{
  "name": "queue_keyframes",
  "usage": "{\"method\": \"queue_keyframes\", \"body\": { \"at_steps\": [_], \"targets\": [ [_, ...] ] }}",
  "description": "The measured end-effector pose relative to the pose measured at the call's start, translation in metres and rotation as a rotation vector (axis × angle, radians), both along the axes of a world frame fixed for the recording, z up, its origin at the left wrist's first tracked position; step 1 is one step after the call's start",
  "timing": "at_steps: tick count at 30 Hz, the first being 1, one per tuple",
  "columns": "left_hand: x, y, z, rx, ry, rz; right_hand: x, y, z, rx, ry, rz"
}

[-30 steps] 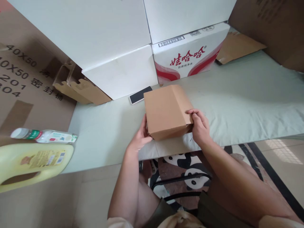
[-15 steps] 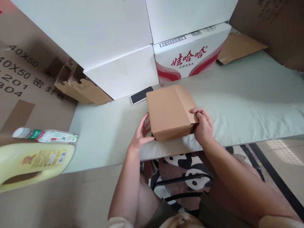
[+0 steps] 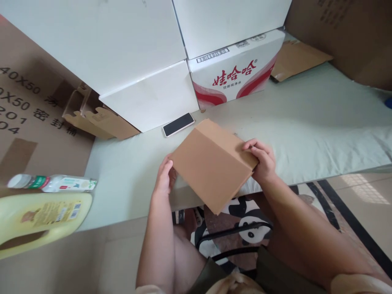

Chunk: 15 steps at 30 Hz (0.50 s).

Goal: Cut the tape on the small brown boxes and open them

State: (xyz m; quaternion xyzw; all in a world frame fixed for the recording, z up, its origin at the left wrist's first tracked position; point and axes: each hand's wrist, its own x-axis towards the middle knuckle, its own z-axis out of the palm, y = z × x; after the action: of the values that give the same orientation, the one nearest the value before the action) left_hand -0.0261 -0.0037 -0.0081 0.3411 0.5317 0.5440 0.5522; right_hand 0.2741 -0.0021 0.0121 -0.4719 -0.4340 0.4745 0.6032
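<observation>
Between my two hands is a small brown cardboard box, turned at an angle with one corner out past the table's front edge. My left hand grips its left corner, thumb on the near side and the other fingers partly hidden behind. At the right end, my right hand is closed around the box's edge, with fingertips resting on the narrower face. Just beyond the box, a phone with a dark screen lies on the pale green cloth.
White cartons and a red-and-white water carton stand along the back. Flattened cardboard lies at the back right. On the left are a large brown carton, a plastic bottle and a yellow jug.
The box has been turned, its near corner swinging toward me over the table edge. My left hand moved left and now grips a corner; my right hand stayed at the right end.
</observation>
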Motion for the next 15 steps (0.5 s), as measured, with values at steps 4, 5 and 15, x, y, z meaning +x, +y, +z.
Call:
{"method": "queue_keyframes", "body": {
  "at_steps": [4,5,15],
  "targets": [
    [-0.014,-0.009,0.006,0.010,0.038,-0.132,0.007,-0.008,0.010,-0.091,-0.016,0.104],
    [-0.017,-0.012,0.006,-0.004,0.036,-0.186,0.008,-0.009,0.012,-0.103,-0.020,0.145],
    [-0.024,-0.025,0.003,-0.155,-0.099,-0.644,0.003,-0.007,0.014,-0.043,-0.065,0.306]
  ]
}}
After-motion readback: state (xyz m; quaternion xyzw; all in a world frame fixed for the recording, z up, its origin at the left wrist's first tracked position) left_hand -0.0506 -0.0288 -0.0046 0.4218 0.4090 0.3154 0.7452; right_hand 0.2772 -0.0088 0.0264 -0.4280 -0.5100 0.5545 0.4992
